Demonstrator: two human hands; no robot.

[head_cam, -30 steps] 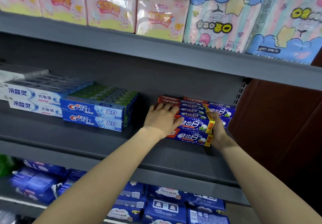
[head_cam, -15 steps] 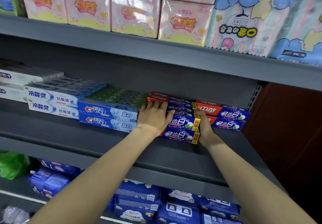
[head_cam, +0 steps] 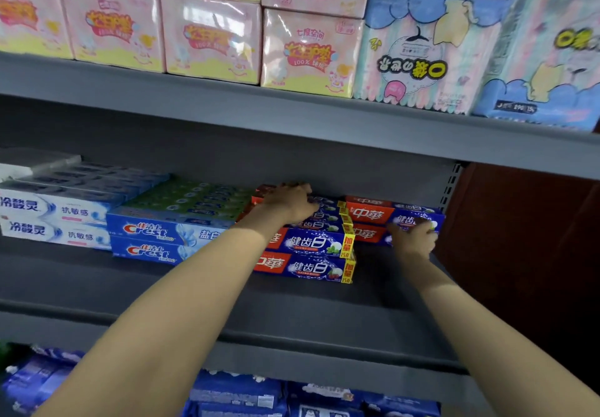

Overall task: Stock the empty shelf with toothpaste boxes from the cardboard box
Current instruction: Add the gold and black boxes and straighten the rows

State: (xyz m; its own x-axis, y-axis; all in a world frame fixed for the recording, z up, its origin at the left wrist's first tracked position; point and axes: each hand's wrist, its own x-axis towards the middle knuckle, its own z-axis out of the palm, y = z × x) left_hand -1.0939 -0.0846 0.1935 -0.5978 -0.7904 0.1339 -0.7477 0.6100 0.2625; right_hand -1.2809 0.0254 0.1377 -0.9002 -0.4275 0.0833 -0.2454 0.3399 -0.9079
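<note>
Red-and-blue toothpaste boxes (head_cam: 305,254) are stacked two high in rows on the grey middle shelf (head_cam: 292,312). My left hand (head_cam: 290,204) lies on top of this stack towards the back, fingers laid over the boxes. A second, shorter stack of the same boxes (head_cam: 370,213) stands just to the right and further back. My right hand (head_cam: 412,238) presses against its front right end, covering part of the lower box. The cardboard box is out of view.
Blue Crest boxes (head_cam: 156,241), green boxes (head_cam: 194,196) and white boxes (head_cam: 48,218) fill the shelf's left part. Pink tissue packs (head_cam: 207,33) stand on the shelf above, blue packs (head_cam: 233,390) below. A brown wall (head_cam: 519,254) bounds the right side.
My right hand left the right end of the front stack and moved right to the second stack. My left hand slid further back over the boxes.
</note>
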